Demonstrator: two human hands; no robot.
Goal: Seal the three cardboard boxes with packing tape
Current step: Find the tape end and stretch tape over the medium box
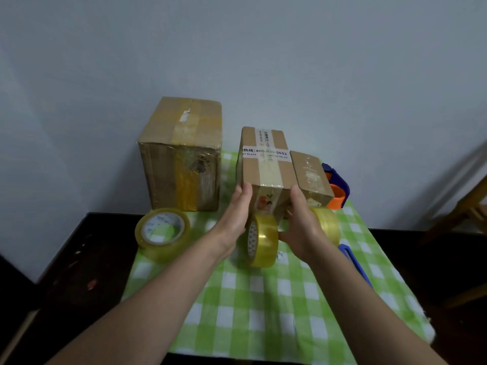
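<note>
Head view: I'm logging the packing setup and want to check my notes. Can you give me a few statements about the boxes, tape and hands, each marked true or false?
1. Both hands hold the middle cardboard box, the left hand on its left side and the right hand on its right. True.
2. The large cardboard box stands right of the middle one. False: it stands left of it.
3. One tape roll lies flat at the cloth's left edge. True.
4. The tablecloth is red and white. False: it is green and white checked.
5. A blue and orange tape dispenser sits behind the small cardboard box. True.
</note>
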